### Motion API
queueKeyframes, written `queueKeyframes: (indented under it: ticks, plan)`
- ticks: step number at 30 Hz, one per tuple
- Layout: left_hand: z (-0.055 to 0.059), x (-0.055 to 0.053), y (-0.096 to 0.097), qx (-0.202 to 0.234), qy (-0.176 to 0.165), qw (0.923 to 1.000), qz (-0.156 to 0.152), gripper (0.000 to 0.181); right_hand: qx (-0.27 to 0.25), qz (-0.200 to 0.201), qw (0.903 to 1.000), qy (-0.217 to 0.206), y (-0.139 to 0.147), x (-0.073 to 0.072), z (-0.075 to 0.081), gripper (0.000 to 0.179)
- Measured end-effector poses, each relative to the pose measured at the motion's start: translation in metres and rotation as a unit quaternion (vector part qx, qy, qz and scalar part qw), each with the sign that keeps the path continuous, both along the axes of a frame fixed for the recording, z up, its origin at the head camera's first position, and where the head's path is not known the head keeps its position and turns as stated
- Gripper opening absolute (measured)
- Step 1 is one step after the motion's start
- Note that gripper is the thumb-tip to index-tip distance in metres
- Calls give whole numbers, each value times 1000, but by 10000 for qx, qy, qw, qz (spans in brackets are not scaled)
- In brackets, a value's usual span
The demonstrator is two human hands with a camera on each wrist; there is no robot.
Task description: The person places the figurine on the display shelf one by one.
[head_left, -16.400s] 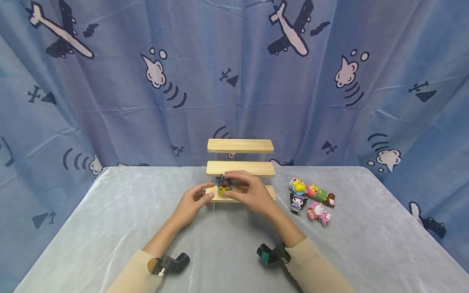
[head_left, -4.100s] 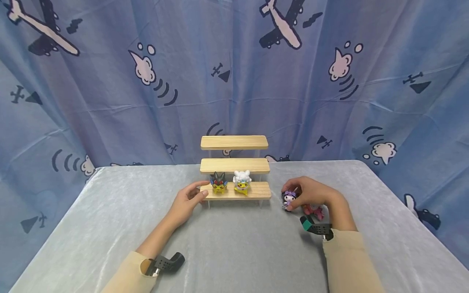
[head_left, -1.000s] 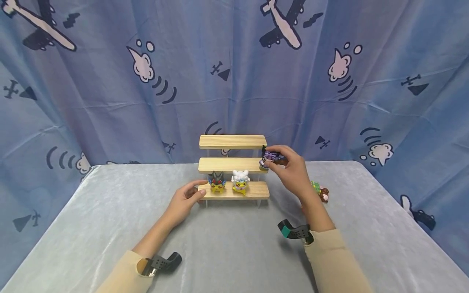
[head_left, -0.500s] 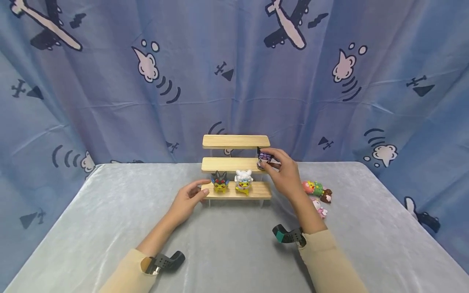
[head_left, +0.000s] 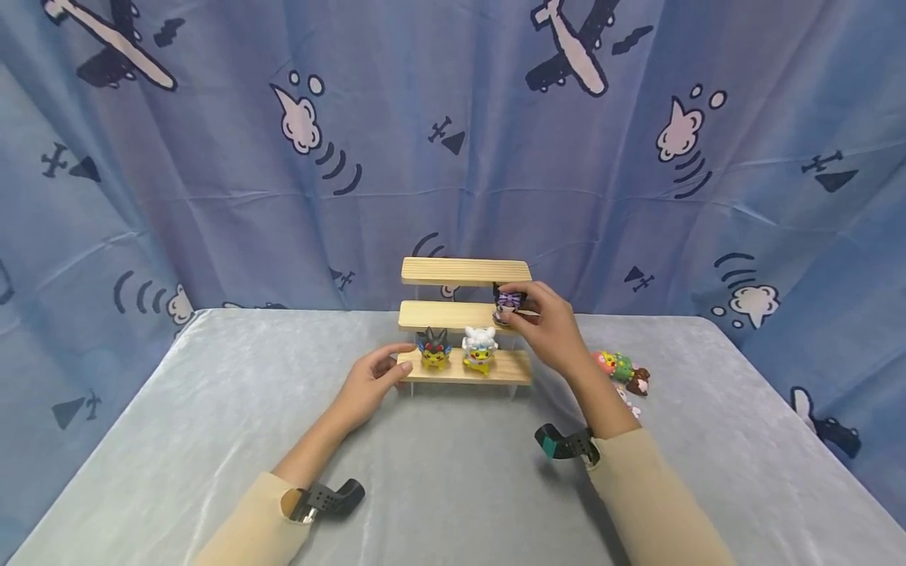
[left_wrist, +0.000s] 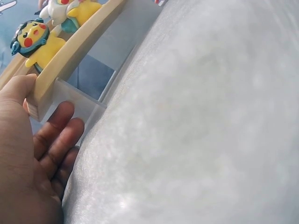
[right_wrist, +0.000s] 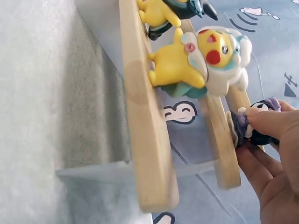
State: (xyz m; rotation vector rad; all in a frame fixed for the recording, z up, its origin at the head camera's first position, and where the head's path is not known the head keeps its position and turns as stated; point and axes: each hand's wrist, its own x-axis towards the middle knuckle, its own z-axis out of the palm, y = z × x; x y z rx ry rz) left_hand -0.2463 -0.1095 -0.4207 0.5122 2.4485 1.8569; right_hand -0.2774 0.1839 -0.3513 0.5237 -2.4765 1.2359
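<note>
A three-tier wooden display shelf (head_left: 463, 271) on clear legs stands at the middle of the table. My right hand (head_left: 552, 326) pinches a small figurine (right_wrist: 240, 123) with a black hood and purple bow, its base at the right end of the middle board. At the left end of the bottom board my left hand (head_left: 368, 385) holds the edge, thumb (left_wrist: 18, 87) on the wood and other fingers beside the clear leg. On that board stand a yellow figurine with a black eared hood (head_left: 434, 350) and another with a white hood (head_left: 480, 350).
Several colourful figurines (head_left: 621, 367) lie on the table to the right of the shelf, partly hidden by the right forearm. A blue printed curtain (head_left: 396, 141) hangs behind the table. The table has a pale plush cover (head_left: 453, 472).
My right hand brought the black-hooded figurine from the table at right up to the middle board and shifted it slightly left. Earlier, the white-hooded figurine came onto the bottom board. My left hand stays.
</note>
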Motion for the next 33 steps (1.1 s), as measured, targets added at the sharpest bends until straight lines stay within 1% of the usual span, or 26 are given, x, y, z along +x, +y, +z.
queueKeyframes:
  ticks: [5,10,13,18,21,27,33]
  plan:
    - [-1,-1,0,-4,-56,10000,-14,38,216,257,9994,-116,-9,-5,7,37]
    - [0,-1,1,2,-56,10000,-32,37,383,401,9981,-275,-19,-6,15,34]
    - [1,-1,0,-13,-37,10000,-53,37,607,383,9969,-311,-26,-7,19,32]
    - [1,-1,-1,13,-40,10000,-47,38,1064,388,9933,-208,-37,-10,25,30]
    - [0,-1,-1,34,-24,10000,-46,37,1120,433,9925,-229,-42,-11,28,31]
    - [0,-1,-1,43,-56,10000,-22,37,1264,379,9906,-353,-46,-13,36,30]
    - [2,-1,-2,23,-41,10000,-62,37,1324,432,9890,-496,-50,-15,39,31]
